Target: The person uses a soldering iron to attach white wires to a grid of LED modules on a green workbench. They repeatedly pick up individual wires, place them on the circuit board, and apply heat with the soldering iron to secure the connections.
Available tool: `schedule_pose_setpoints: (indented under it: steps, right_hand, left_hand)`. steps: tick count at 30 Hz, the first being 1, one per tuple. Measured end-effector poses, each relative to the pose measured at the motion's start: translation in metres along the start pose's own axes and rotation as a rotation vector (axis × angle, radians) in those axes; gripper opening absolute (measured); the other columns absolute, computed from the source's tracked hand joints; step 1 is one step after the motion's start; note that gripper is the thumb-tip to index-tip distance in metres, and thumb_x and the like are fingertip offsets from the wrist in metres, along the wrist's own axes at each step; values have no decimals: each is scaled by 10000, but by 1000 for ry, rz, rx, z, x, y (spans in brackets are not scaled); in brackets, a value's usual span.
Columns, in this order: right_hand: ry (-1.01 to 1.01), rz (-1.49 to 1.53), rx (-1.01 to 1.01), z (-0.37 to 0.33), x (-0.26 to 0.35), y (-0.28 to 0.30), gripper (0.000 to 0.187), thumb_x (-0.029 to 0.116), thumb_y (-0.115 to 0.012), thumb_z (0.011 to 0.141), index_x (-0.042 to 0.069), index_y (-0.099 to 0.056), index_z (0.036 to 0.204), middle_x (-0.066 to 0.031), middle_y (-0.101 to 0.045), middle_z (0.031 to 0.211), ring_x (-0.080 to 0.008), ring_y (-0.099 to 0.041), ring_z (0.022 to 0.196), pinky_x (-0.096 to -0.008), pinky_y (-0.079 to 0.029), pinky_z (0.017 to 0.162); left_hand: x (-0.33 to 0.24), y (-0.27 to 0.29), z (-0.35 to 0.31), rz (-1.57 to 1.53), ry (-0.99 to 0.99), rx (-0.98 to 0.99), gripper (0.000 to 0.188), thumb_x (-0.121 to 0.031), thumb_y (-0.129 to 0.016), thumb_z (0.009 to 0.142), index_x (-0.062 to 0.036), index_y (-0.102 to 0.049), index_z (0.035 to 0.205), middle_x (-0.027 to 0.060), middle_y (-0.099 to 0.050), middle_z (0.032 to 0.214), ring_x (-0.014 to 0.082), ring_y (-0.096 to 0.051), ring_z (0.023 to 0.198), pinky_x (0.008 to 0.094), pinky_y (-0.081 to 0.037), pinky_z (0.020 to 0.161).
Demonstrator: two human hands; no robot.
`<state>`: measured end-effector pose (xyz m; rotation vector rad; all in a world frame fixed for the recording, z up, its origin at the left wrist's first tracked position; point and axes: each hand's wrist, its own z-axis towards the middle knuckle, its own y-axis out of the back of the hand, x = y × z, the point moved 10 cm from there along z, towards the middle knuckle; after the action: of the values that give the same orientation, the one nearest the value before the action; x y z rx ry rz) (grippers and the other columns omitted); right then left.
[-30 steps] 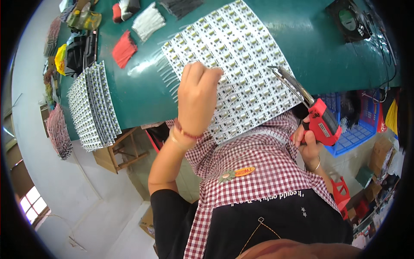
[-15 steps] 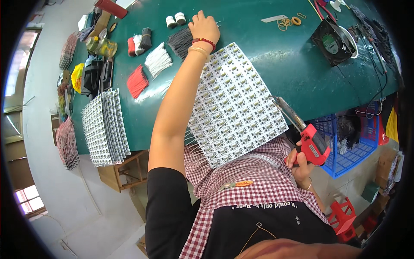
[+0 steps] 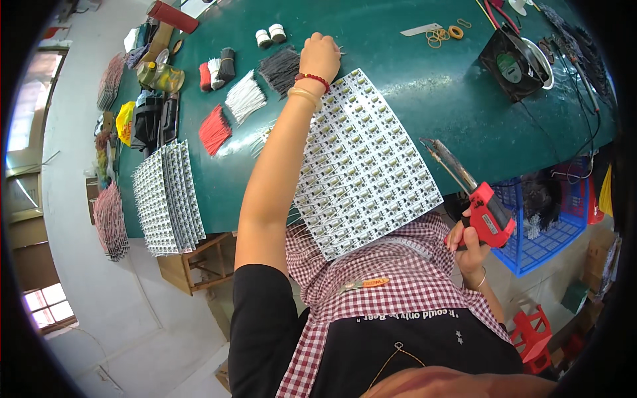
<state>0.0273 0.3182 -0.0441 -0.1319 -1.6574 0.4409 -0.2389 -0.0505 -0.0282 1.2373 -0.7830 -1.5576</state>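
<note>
Green counter (image 3: pixel 381 53), black wires (image 3: pixel 277 67) around 11 o'clock, probably for easy reach; left hand (image 3: pixel 320 58) beside them, can't tell its grip, right hand (image 3: pixel 470 251) clutching a soldering gun (image 3: pixel 492 216).

Black fan (image 3: pixel 511 66) on green table (image 3: pixel 431 99), blue crate (image 3: pixel 541 249), red stool (image 3: pixel 529 348)

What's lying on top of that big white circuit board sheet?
Rows of small components, with pale wires toward its lower left. The left forearm covers part, hiding what's there.
</note>
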Motion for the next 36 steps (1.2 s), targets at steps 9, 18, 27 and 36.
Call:
schedule_pose_setpoints:
  steps: [9, 18, 27, 36]
  right_hand:
    - [-15, 23, -20, -2, -1, 0, 371, 209, -538, 1008, -18, -420, 1276, -61, -501, 639, -127, -485, 535, -290, -455, 543]
    - [1, 18, -18, -4, -1, 0, 374, 189, -537, 1005, -25, -412, 1285, -63, -514, 660, -126, -488, 536, -292, -460, 542]
    - [32, 22, -29, -4, 2, -2, 373, 212, -534, 1007, -18, -414, 1275, -58, -500, 654, -121, -479, 523, -284, -451, 524]
    - [47, 110, -71, 15, 15, -18, 415, 257, -551, 1009, -13, -412, 1293, -61, -495, 655, -117, -461, 502, -276, -429, 476]
  left_hand:
    - [0, 12, -18, 125, 20, -26, 146, -151, -726, 799, -80, -683, 919, 109, -665, 984, 327, -602, 986, 456, -488, 843]
    - [-5, 2, -23, 147, -45, -50, 172, -44, -655, 801, -62, -581, 955, 128, -662, 932, 321, -591, 956, 453, -462, 784]
    - [-10, 10, -33, 134, -146, -122, 264, 15, -617, 752, -41, -587, 1008, 132, -613, 964, 332, -553, 954, 443, -448, 818]
    - [-62, 62, -95, -398, -250, -39, 166, 50, -538, 852, -44, -648, 933, 136, -600, 936, 310, -551, 962, 398, -455, 842]
